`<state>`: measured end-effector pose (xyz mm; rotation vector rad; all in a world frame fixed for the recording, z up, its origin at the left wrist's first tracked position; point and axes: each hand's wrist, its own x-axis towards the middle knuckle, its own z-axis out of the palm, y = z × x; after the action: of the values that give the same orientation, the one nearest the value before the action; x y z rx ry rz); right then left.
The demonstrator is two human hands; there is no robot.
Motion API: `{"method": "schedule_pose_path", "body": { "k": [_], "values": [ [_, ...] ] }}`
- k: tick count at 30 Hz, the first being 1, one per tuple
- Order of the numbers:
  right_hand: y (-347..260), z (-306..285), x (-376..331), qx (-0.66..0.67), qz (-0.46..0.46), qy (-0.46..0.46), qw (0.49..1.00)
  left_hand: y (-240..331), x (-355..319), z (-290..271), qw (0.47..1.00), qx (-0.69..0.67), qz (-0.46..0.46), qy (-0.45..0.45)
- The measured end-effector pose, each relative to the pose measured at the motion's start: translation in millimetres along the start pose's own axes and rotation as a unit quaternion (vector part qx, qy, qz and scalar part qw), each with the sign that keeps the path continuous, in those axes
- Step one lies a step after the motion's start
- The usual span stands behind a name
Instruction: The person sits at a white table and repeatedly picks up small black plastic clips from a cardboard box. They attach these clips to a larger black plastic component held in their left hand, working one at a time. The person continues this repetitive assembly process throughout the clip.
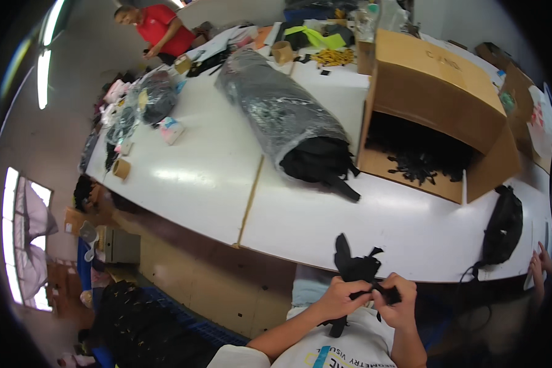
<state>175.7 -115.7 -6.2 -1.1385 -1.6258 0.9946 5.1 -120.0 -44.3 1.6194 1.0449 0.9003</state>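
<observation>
Just beyond the near table edge, in front of my body, I hold a black fabric piece with straps (357, 267). My left hand (336, 300) pinches it from the left. My right hand (403, 305) is closed on a bunched end of it, close against the left fingers. The exact grip under the fingers is partly hidden. Further up the table lies a long clear plastic bag (267, 101), its open end showing black fabric pieces (318, 161). To its right, a cardboard box (438, 83) lies with its opening toward me, holding many black strips (420, 168).
On the white table (196, 184) are a tape roll (121, 169) and a black fabric bundle (503, 227) at right. Another person's hands (540, 260) are at the right edge. A person in red (165, 34) stands far left. Dark sacks (141, 325) lie lower left.
</observation>
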Motion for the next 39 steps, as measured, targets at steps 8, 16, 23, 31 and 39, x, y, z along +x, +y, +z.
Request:
{"method": "schedule_pose_path", "body": {
  "k": [8,16,23,31,39],
  "values": [
    [-5.1,-5.5,3.2,0.030,0.041,0.019,0.999,0.5,6.8,5.8,0.999,-0.020,0.016,0.046],
    [0.0,-15.7,6.1,0.015,0.006,-0.039,0.999,14.1,15.5,3.0,0.996,-0.060,0.001,0.069],
    [0.6,-14.4,5.7,0.042,-0.027,0.082,0.995,13.6,18.4,5.8,0.997,-0.065,-0.002,0.042],
    [7.2,-14.5,13.7,0.068,-0.009,-0.015,0.998,10.4,18.9,7.9,0.997,-0.063,0.021,0.033],
    [13.6,-4.3,3.8,0.090,0.036,0.100,0.990,16.4,21.8,6.7,0.997,-0.059,-0.042,0.004]
  ]
}}
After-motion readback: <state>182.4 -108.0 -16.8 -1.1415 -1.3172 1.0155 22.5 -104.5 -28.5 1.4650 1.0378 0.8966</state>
